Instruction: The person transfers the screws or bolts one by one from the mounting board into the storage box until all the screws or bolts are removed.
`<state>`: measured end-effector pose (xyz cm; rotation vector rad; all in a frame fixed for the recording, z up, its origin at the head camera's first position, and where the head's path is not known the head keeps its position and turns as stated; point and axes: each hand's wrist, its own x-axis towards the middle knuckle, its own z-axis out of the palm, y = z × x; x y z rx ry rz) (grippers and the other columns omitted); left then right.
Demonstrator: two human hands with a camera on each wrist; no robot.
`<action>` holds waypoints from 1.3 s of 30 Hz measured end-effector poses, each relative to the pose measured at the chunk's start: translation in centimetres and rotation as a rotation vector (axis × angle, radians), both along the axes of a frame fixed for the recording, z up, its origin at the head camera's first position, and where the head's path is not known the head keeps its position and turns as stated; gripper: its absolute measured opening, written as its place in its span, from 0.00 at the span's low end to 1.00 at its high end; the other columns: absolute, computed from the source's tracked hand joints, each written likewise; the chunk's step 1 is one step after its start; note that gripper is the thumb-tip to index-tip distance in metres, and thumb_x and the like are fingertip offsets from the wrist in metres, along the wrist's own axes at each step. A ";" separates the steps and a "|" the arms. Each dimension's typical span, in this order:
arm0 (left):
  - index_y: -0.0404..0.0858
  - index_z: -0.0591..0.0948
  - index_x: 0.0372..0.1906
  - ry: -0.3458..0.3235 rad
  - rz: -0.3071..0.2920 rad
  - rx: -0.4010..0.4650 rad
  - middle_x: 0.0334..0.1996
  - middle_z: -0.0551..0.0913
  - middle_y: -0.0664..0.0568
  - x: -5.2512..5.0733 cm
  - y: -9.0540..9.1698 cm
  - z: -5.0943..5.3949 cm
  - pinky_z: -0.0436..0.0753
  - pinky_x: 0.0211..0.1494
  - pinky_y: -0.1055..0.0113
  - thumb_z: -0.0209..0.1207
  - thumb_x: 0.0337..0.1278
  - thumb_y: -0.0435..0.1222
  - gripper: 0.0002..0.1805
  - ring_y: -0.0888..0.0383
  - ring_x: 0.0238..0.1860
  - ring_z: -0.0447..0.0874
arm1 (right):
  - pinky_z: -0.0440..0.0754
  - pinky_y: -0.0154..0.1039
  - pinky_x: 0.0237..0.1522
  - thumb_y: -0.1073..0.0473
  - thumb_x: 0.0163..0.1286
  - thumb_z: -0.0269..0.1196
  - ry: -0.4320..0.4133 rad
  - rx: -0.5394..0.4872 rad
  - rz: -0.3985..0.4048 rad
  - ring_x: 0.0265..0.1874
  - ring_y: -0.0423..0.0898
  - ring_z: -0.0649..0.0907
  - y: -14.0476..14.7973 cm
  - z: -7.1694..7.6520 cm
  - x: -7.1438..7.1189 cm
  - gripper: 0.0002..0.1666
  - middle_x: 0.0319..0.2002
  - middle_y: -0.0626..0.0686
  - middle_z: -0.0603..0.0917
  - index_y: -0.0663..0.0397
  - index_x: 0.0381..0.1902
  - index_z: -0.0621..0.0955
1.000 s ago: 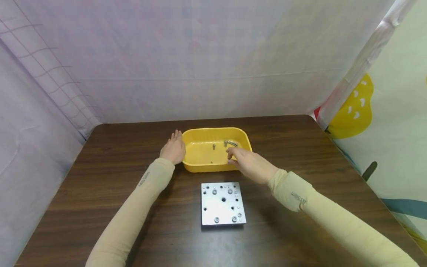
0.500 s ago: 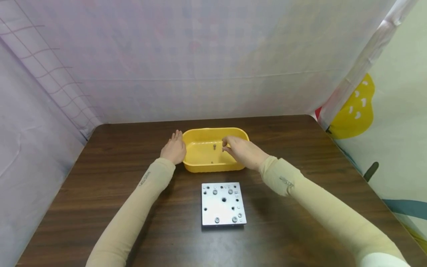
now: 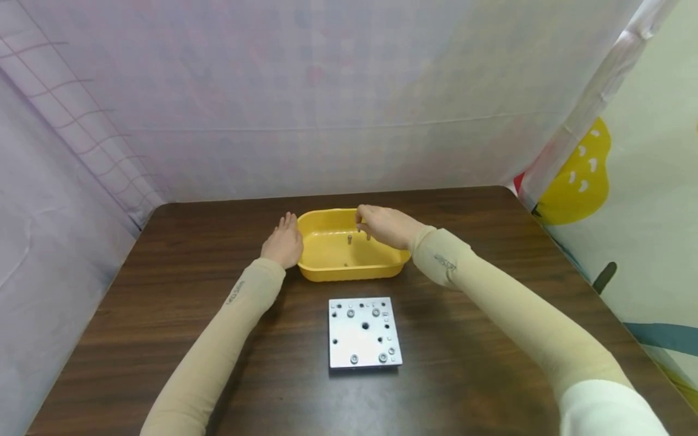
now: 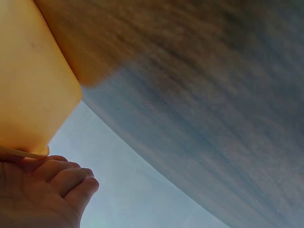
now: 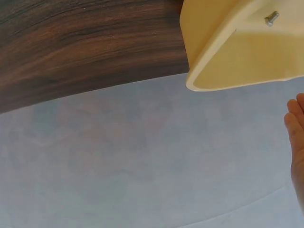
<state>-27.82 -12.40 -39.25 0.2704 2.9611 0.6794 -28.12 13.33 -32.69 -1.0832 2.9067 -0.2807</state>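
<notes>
My left hand (image 3: 282,243) rests against the left end of a yellow tray (image 3: 349,275), its fingers stretched along the rim. In the left wrist view, fingers (image 4: 66,183) lie beside the tray wall (image 4: 38,71). Over the tray's back right part is my right hand (image 3: 388,226), fingers bent downward; whether they hold anything cannot be made out. A small screw (image 3: 349,239) stands out on the tray floor, and another screw (image 3: 368,237) shows just under the right hand. The right wrist view has a screw (image 5: 271,18) inside the tray and part of the right hand (image 5: 297,137) at its edge.
A square silver metal plate (image 3: 364,333) with holes and several bolts lies in front of the tray. Both stand on a dark wooden table (image 3: 136,303). A pale curtain (image 3: 327,121) hangs behind the table's back edge.
My right hand has moved left and farther back over the tray, covering the long bolt seen earlier. My left hand, the tray and the metal plate have kept their places.
</notes>
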 end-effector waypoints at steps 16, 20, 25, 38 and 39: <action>0.31 0.46 0.78 0.010 -0.002 0.014 0.79 0.44 0.39 0.0 0.1 0.0 0.48 0.82 0.52 0.27 0.77 0.40 0.31 0.44 0.80 0.43 | 0.82 0.48 0.58 0.59 0.77 0.55 0.005 0.063 -0.038 0.49 0.56 0.84 -0.3 -1.3 -1.5 0.19 0.53 0.63 0.82 0.66 0.58 0.74; 0.30 0.47 0.78 0.025 0.001 0.016 0.79 0.45 0.38 -0.1 0.0 0.0 0.49 0.82 0.52 0.27 0.77 0.40 0.31 0.44 0.79 0.44 | 0.82 0.49 0.59 0.59 0.76 0.56 0.038 0.060 -0.025 0.50 0.57 0.84 -0.1 -1.4 -1.4 0.18 0.52 0.64 0.83 0.67 0.57 0.75; 0.30 0.47 0.78 0.018 0.005 0.021 0.79 0.45 0.39 0.0 -0.1 0.0 0.48 0.82 0.52 0.27 0.77 0.40 0.31 0.44 0.80 0.43 | 0.83 0.47 0.58 0.59 0.77 0.54 0.014 0.066 -0.037 0.49 0.55 0.85 -0.3 -1.5 -1.5 0.17 0.51 0.62 0.84 0.66 0.57 0.76; 0.32 0.45 0.78 0.004 -0.005 0.022 0.80 0.42 0.39 -0.2 -0.1 0.0 0.47 0.82 0.52 0.27 0.78 0.40 0.31 0.44 0.80 0.40 | 0.82 0.47 0.59 0.60 0.79 0.51 0.016 -0.035 -0.029 0.54 0.54 0.83 0.6 -1.3 1.9 0.15 0.54 0.59 0.83 0.61 0.56 0.76; 0.31 0.45 0.78 0.004 -0.003 0.022 0.80 0.42 0.39 -0.3 -0.1 0.1 0.47 0.82 0.52 0.27 0.78 0.40 0.31 0.44 0.80 0.40 | 0.83 0.47 0.58 0.59 0.79 0.51 0.040 -0.033 -0.021 0.54 0.53 0.83 0.8 -1.3 2.2 0.15 0.54 0.58 0.83 0.60 0.56 0.76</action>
